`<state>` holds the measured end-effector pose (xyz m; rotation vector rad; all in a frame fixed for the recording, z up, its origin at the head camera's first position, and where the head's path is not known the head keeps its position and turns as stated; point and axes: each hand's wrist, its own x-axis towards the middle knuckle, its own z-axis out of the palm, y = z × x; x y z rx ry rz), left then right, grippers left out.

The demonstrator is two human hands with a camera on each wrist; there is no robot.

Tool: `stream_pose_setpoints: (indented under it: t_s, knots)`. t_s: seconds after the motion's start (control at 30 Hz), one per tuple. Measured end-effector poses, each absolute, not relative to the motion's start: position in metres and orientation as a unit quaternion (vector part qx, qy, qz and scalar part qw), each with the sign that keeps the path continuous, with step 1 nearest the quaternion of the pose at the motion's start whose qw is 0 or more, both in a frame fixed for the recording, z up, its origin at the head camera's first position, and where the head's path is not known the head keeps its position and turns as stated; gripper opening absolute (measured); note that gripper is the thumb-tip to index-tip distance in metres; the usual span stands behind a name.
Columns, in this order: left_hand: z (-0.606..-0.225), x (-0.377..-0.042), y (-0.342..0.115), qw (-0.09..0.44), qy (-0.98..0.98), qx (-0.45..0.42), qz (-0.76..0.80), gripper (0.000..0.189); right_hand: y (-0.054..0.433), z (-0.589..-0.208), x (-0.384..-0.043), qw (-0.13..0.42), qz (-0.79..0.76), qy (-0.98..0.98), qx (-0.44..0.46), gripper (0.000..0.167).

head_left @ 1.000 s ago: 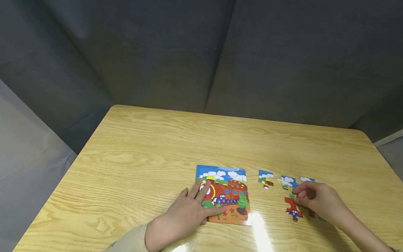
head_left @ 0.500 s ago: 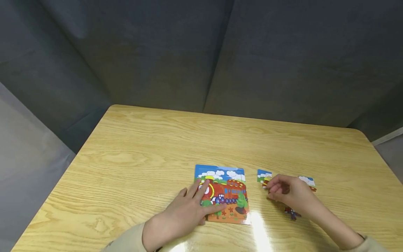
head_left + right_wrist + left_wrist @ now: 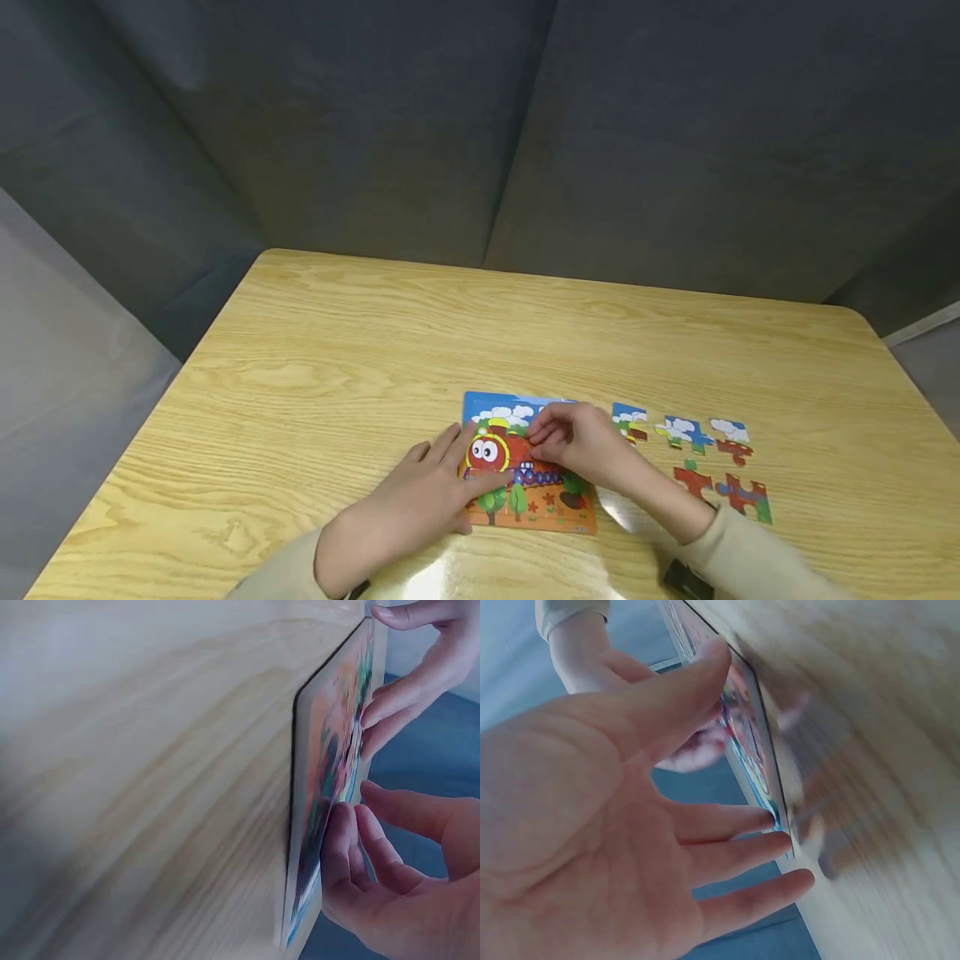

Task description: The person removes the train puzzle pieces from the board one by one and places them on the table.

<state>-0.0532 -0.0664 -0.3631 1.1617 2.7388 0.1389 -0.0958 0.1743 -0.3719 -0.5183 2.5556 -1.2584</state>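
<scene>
A square train puzzle board (image 3: 551,515) lies flat on the table. My left hand (image 3: 420,500) rests at its left side, fingers spread, thumb stretched across the picture. In the left wrist view, the fingertips of the left hand (image 3: 667,832) reach the board's edge. My right hand (image 3: 588,442) is over the board's upper right, thumb and fingers bent together in a pinch at the red engine. It appears to pinch a puzzle piece, mostly hidden by the fingers. The right wrist view shows the fingers of the right hand (image 3: 345,840) close to the board's face.
Several loose puzzle pieces lie right of the board, among them a sky piece (image 3: 628,412), a cloud piece (image 3: 681,428) and a red-and-green piece (image 3: 744,496). The right sleeve (image 3: 750,554) partly covers the lower pieces. A dark curtain (image 3: 480,133) stands behind the wooden table (image 3: 337,333).
My right hand has moved left from the loose pieces onto the board, uncovering several of them. The left hand has drawn back slightly left, showing the train's eyes.
</scene>
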Motion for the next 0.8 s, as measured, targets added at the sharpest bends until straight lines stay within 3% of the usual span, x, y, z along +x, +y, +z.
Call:
stream_pose_setpoints:
  t_s: [0.3, 0.8]
  knots:
    - [-0.365, -0.044, -0.068, 0.063, 0.918, 0.391, 0.01, 0.062, 0.145, -0.377, -0.106, 0.112, -0.422, 0.88, -0.19, 0.012]
    - [-0.364, -0.041, -0.069, 0.085, 0.922, 0.379, 0.002, 0.068, 0.136, -0.375, -0.11, 0.156, -0.448, 0.865, -0.166, 0.017]
